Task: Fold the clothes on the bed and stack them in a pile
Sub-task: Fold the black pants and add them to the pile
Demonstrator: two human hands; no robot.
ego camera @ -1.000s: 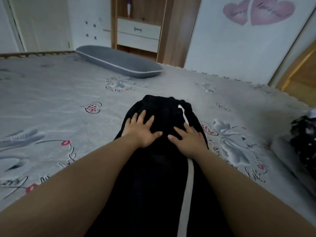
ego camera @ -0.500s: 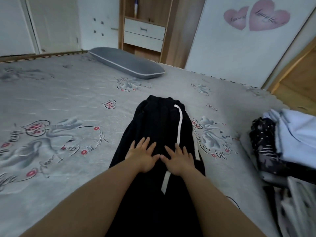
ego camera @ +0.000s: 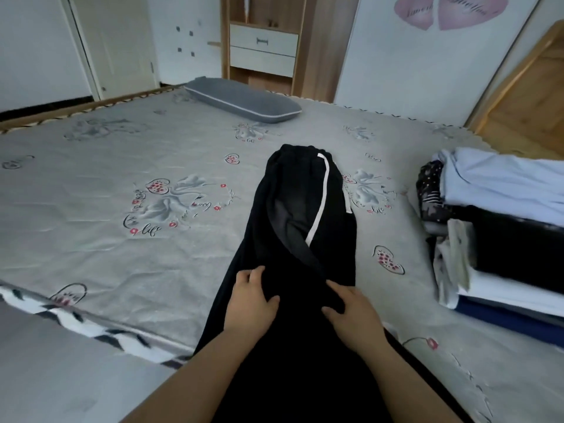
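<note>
The black track trousers (ego camera: 305,209) with a white side stripe (ego camera: 320,193) lay lengthwise on the bed (ego camera: 122,239), waistband toward the grey pillow (ego camera: 244,100), legs running back toward the person. Both hands sat close together at mid-length: the left hand (ego camera: 251,303) lay on the cloth with its fingers tucked into a fold, and the right hand (ego camera: 351,315) pinched a raised ridge beside it. To fold cleanly, I'd judge both hands should lift that ridge evenly and carry it straight toward the waistband. A pile of folded clothes (ego camera: 500,227) waited to the right.
</note>
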